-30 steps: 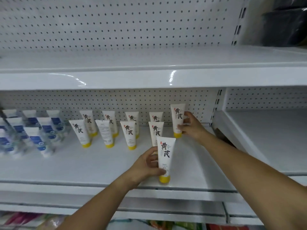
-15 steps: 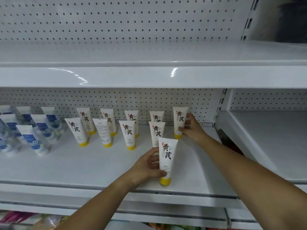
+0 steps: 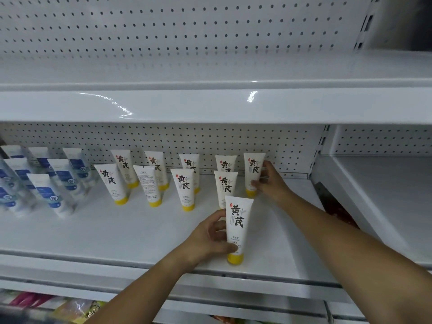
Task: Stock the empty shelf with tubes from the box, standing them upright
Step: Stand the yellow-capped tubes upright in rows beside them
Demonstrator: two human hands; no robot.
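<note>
Tubes with yellow caps (image 3: 185, 188) stand cap-down in two loose rows along the far part of the white shelf (image 3: 117, 230), and little has changed among them over the last second. The left hand (image 3: 210, 237) still grips the near tube (image 3: 238, 228), with the thumb across its lower front just above the cap and the fingers curled at its left edge. That tube stands upright near the shelf's front lip, right of centre, directly in front of another of its kind. It is in the same spot as in both earlier frames.

The right hand (image 3: 271, 181) likewise keeps its hold on the far-right tube (image 3: 253, 170), fingers wrapped round its right side and thumb on its lower front. This tube stands at the right end of the far row, close to the pegboard (image 3: 280, 146), where it stood a second ago. Neither tube has been let go, and neither has shifted against its neighbours.

The turned tube (image 3: 147, 183) in the nearer row shows its printed back, as before. Blue-labelled tubes (image 3: 46, 195) remain grouped at the left end of the shelf. Only the view itself has drifted slightly. The upper shelf (image 3: 210, 106) overhangs as before, the neighbouring shelf (image 3: 385, 195) lies to the right, and blurred colourful packages (image 3: 70, 309) show below.
</note>
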